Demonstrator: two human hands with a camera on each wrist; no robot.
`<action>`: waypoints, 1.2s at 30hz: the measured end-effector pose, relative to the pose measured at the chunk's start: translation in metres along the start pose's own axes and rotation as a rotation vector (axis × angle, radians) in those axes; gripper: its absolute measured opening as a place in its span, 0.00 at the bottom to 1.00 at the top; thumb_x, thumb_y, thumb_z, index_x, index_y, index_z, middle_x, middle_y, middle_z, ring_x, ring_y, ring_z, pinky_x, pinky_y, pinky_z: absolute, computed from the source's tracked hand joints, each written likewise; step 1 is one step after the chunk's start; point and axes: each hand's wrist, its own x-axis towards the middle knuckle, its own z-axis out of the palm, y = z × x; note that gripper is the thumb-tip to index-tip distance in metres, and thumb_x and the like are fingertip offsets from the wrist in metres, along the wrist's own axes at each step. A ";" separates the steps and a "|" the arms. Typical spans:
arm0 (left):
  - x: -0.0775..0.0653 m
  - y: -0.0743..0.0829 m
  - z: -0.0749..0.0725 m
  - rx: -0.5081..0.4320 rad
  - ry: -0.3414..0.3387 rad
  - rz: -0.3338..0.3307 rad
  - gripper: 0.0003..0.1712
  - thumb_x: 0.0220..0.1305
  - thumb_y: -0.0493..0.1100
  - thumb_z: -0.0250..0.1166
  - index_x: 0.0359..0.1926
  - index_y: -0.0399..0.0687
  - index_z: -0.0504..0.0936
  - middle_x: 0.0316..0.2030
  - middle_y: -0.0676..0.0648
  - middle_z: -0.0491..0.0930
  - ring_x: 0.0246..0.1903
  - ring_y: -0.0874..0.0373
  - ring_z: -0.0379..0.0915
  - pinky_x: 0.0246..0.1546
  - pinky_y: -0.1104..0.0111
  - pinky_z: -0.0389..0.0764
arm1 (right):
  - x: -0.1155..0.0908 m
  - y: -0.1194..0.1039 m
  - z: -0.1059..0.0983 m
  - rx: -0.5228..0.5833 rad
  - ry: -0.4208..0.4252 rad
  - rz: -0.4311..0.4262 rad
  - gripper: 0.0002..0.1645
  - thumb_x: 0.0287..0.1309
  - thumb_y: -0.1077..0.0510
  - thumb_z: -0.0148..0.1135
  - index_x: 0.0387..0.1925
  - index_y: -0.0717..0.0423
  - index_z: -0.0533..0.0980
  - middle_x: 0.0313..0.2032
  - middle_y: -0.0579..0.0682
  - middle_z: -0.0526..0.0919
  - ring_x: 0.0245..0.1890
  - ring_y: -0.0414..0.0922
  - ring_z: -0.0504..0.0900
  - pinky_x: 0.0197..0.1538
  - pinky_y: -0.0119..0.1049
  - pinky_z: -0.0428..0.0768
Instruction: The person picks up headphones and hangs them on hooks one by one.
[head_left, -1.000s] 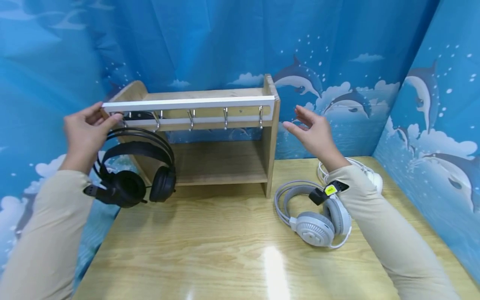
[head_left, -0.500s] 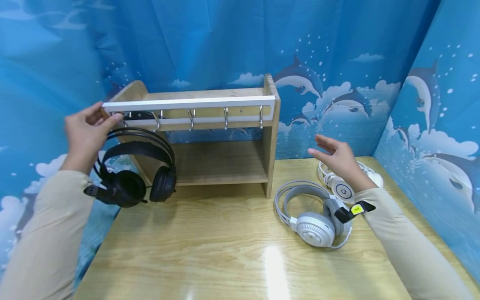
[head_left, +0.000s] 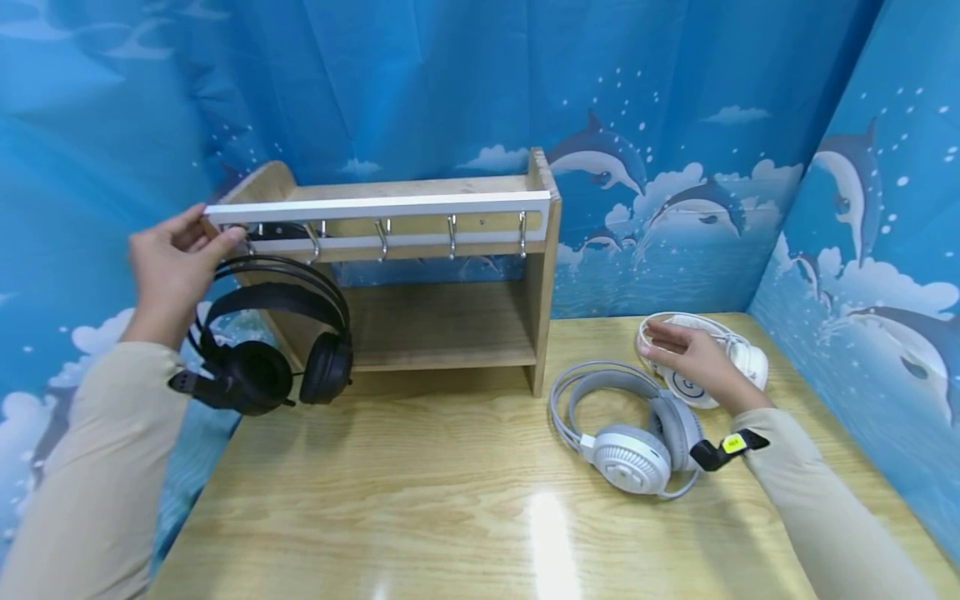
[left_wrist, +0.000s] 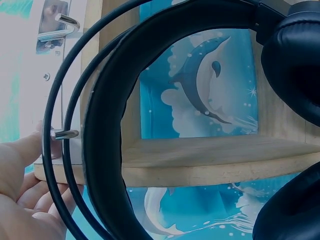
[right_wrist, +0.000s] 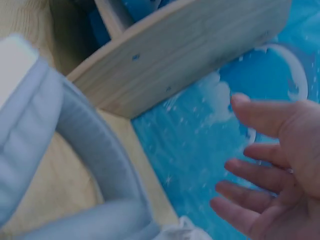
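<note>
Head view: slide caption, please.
Left hand grips a hook rack hung with black headphones; gray headphones lie on the table.

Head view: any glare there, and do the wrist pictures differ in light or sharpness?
In the head view, white glare streaks the wooden table near the bottom edge; left wrist view, upper left washed out, black headphones fairly crisp; right wrist view, dimmer overall, gray headphones soft.
</note>
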 end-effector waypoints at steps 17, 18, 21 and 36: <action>-0.001 0.002 0.001 -0.002 0.006 0.006 0.42 0.53 0.60 0.63 0.69 0.62 0.61 0.68 0.51 0.65 0.64 0.61 0.65 0.64 0.69 0.68 | 0.000 0.059 0.014 0.015 -0.056 -0.014 0.38 0.67 0.49 0.57 0.67 0.70 0.60 0.63 0.67 0.68 0.62 0.60 0.69 0.49 0.16 0.72; 0.000 0.001 0.001 0.000 0.008 0.007 0.42 0.53 0.60 0.63 0.69 0.62 0.61 0.68 0.51 0.65 0.64 0.61 0.65 0.64 0.69 0.68 | 0.000 0.060 0.015 0.021 -0.061 -0.014 0.38 0.67 0.49 0.57 0.67 0.71 0.60 0.63 0.68 0.68 0.62 0.61 0.68 0.49 0.16 0.72; 0.000 0.000 0.001 0.010 0.013 0.015 0.42 0.54 0.60 0.63 0.69 0.62 0.61 0.67 0.51 0.65 0.64 0.61 0.65 0.64 0.69 0.68 | 0.001 0.063 0.017 0.050 -0.073 -0.017 0.37 0.67 0.51 0.57 0.66 0.72 0.60 0.63 0.69 0.68 0.62 0.61 0.68 0.49 0.15 0.71; 0.001 -0.002 0.000 -0.011 0.009 0.014 0.42 0.53 0.60 0.64 0.68 0.62 0.62 0.67 0.51 0.65 0.64 0.61 0.66 0.63 0.70 0.69 | 0.008 0.080 0.023 0.205 -0.139 0.007 0.37 0.68 0.54 0.56 0.66 0.76 0.57 0.65 0.72 0.63 0.64 0.59 0.65 0.50 0.16 0.72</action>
